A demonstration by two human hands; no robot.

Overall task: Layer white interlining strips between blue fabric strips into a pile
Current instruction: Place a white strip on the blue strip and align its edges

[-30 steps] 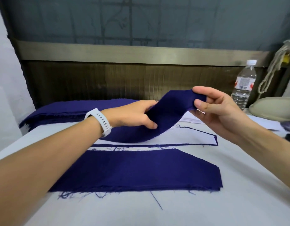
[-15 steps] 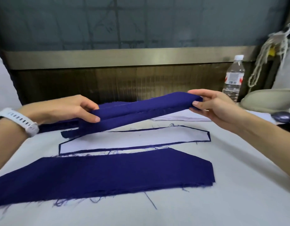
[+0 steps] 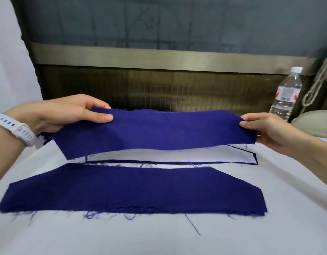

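Across the middle of the frame, a long dark-blue woven fabric strip with slanted ends point(image 3: 151, 132) is stretched flat in the air between two hands. At centre left, the left hand point(image 3: 67, 112) pinches the strip's upper left corner, thumb lying on top of the cloth and the other fingers tucked behind it; a white perforated watch band point(image 3: 17, 130) wraps the wrist at the left edge. At centre right, the right hand point(image 3: 269, 131) pinches the strip's right end in the same way, thumb on top.

Just below the held strip, a white interlining strip point(image 3: 205, 155) lies flat on the pale grey cloth-covered table point(image 3: 159, 236), with a thin dark-blue edge showing all round it (so blue fabric sits beneath it). The held strip hides its upper edge and left end.

Lower in the frame, a second dark-blue fabric strip with frayed lower edge point(image 3: 131, 188) lies flat on the table, just beside the interlining, a narrow band of table showing between them. Loose blue threads trail from its bottom edge.

At the upper right, a clear plastic water bottle with a white cap point(image 3: 288, 92) stands upright against a dark ribbed panel.
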